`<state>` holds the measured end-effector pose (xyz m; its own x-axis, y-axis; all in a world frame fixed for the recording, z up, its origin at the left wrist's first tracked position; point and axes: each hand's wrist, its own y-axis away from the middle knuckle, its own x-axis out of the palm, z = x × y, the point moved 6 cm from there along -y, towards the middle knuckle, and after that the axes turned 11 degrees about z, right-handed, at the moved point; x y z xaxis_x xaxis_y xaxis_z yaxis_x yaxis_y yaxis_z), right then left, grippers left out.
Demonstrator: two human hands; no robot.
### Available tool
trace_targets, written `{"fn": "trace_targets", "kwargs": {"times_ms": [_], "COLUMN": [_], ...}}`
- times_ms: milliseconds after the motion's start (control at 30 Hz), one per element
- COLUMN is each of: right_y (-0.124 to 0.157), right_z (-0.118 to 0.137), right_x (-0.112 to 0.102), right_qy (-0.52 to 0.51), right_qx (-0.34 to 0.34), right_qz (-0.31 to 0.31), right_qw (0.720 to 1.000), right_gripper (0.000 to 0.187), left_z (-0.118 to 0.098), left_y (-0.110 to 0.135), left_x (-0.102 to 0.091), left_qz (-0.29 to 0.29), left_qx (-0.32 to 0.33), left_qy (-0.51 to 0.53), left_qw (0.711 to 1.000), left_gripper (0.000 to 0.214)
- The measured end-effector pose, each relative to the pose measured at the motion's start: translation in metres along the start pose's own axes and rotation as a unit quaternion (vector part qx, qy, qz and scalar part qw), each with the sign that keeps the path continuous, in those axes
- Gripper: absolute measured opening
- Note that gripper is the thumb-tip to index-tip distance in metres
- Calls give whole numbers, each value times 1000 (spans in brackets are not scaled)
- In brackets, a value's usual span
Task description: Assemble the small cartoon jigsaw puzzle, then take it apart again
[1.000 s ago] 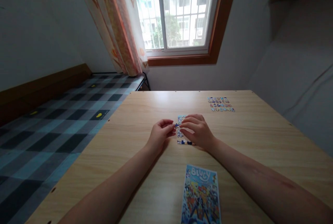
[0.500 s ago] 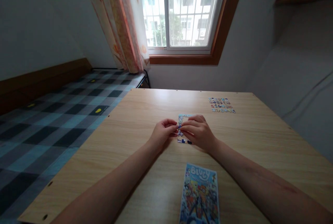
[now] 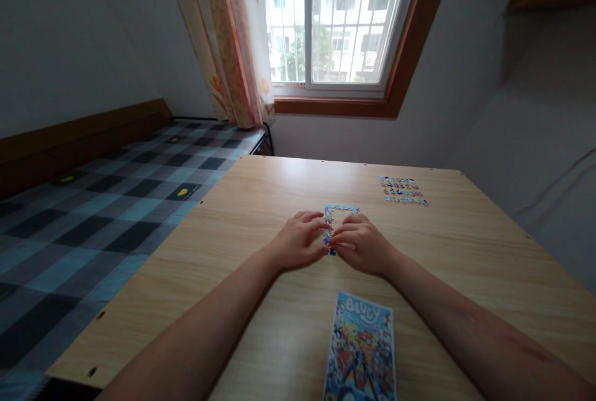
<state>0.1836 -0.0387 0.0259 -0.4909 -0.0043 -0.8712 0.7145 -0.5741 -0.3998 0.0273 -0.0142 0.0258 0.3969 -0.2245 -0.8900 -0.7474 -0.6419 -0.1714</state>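
Observation:
A partly joined jigsaw puzzle border (image 3: 343, 207) lies on the table, its top and left sides showing and its right and lower parts mostly covered by my hands. My left hand (image 3: 300, 241) is open at the left side, fingers apart and fingertips close to the pieces. My right hand (image 3: 365, 244) reaches over the lower part, its thumb and index finger brought together on a small dark blue jigsaw piece at the lower left. Nearer to me lies the picture box (image 3: 361, 348) marked "Bluey", with a colourful crowd of cartoon characters.
Loose jigsaw pieces (image 3: 403, 192) lie in several rows at the back right of the wooden table (image 3: 223, 227). A bed with a checked cover (image 3: 139, 190) runs along the left. Behind the table are a curtain (image 3: 233, 47) and a barred window (image 3: 344, 28).
My left hand has opened and drawn slightly away from the pieces. My right hand has shifted down the left side, uncovering the top of the border. The view has turned slightly left.

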Motion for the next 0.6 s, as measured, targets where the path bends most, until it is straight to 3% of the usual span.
{"fn": "trace_targets", "kwargs": {"times_ms": [200,600], "right_y": [-2,-4], "right_z": [2,4], "right_x": [4,3], "right_qy": [1,5], "right_qx": [-3,-1], "right_qz": [21,40], "right_qw": [1000,999], "right_gripper": [14,16], "left_z": [0,2], "left_y": [-2,-2], "left_x": [5,8], "left_qz": [21,21], "left_qx": [13,13], "left_qy": [-29,-20], "left_qw": [999,999], "left_gripper": [34,38]}}
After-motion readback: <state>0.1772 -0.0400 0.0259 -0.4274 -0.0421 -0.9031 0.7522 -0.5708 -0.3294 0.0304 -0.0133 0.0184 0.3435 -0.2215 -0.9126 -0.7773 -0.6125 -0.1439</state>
